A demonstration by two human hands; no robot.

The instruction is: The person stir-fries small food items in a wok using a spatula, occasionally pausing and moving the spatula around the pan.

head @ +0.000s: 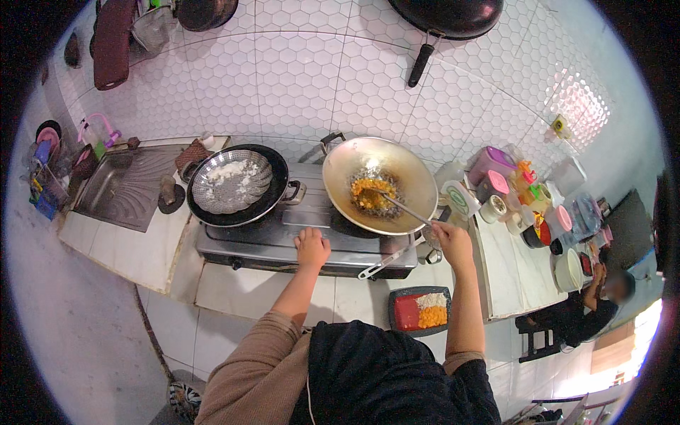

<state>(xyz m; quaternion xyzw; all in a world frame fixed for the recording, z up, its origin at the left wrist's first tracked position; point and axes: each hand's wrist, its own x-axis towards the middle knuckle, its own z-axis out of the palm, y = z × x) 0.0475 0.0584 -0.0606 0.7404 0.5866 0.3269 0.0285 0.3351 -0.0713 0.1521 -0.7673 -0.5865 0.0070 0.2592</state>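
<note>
My right hand (451, 241) is closed around the handle of a metal spatula or ladle (406, 208), whose head rests among orange and yellow chopped food (372, 194) in a large metal wok (340, 170). The wok stands on the right burner of a gas stove (255, 249). My left hand (312, 248) lies on the stove's front top, holding nothing that I can see. On the left burner is a black pan (280, 164) with a perforated metal steamer insert (204, 199) in it, bearing white bits. A dark tray (396, 321) with orange and whitish chopped food sits before me.
A steel sink (114, 175) and a stone pestle and mortar (170, 196) are at left. Lidded tubs and bottles (494, 182) crowd the right counter. A slotted metal utensil (380, 265) crosses the stove's front edge. A person (581, 319) sits at far right. A wok (451, 16) hangs above.
</note>
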